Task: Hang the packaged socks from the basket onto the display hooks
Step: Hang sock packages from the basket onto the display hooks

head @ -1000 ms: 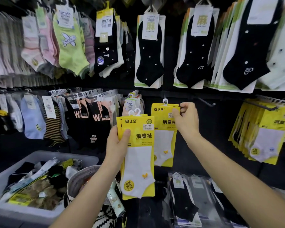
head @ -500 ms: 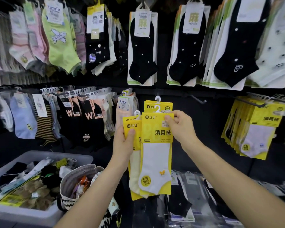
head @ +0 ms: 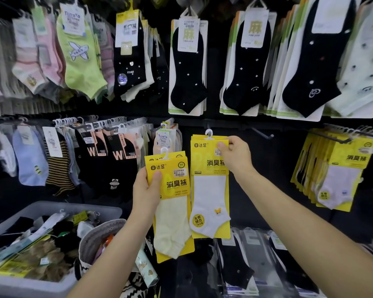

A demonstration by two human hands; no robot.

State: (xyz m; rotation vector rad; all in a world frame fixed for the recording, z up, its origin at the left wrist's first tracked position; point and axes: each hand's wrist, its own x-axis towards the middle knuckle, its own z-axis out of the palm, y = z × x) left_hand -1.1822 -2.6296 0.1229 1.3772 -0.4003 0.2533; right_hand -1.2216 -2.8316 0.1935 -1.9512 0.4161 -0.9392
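The person stood close to the sock wall with both hands raised. The left hand [head: 145,190] gripped a yellow cream sock pack [head: 174,211] by its card, thumb laid across the front and fingers hidden behind; more yellow card edges showed just behind it, so it may have been more than one pack. The right hand [head: 237,158] pinched the upper right corner of a yellow white sock pack [head: 209,190], held higher than the left one and just beside it, their edges nearly touching. Its white plastic hanger [head: 208,133] stood up against the dark back panel below the rail. I could not tell whether that hanger was already over a peg. More yellow cards sat directly behind this pack.

A bare display hook [head: 264,134] jutted out to the right of the right hand. Further right hung a thick row of matching yellow packs [head: 340,168]. At lower left was the grey basket [head: 78,206], with mixed packaged socks piled loosely in it, and a round fabric bag [head: 99,235] beside it. Above, black socks on white cards [head: 187,67] filled the upper row, with a green aeroplane sock [head: 80,61] to their left. Black socks marked W [head: 116,155] hung left of the hands.
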